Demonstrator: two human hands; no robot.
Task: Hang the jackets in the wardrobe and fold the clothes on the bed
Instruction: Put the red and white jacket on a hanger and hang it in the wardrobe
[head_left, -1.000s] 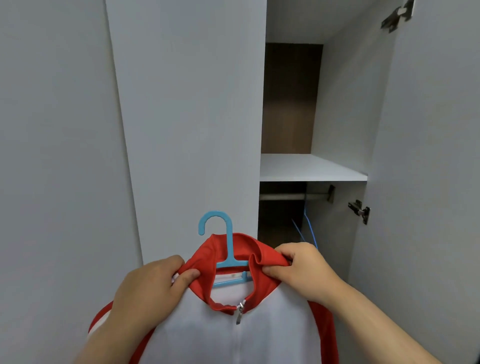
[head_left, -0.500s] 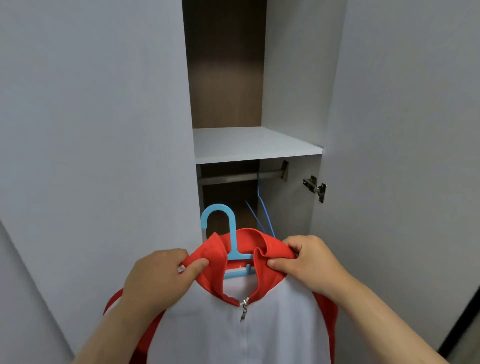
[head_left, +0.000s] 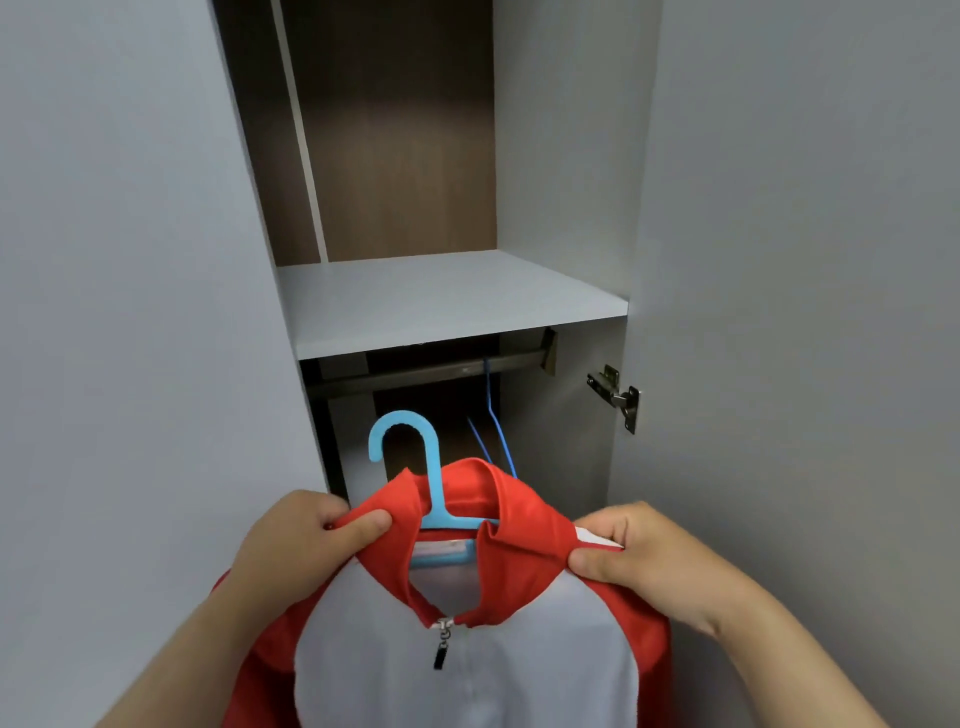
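Jacket (head_left: 467, 670), red and white, sits on a blue hanger (head_left: 428, 499) held up before the open wardrobe (head_left: 452, 301), below its rail (head_left: 431, 371). Left hand (head_left: 296, 545) pinches the red collar; right hand (head_left: 639, 556) pinches the shoulder. Another hanger (head_left: 496, 431) hangs on the rail.

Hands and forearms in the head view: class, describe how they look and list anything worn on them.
The left hand and right hand are bare: no gloves, rings or watch visible. The left forearm and right forearm are uncovered to the frame's edge; no sleeves show.
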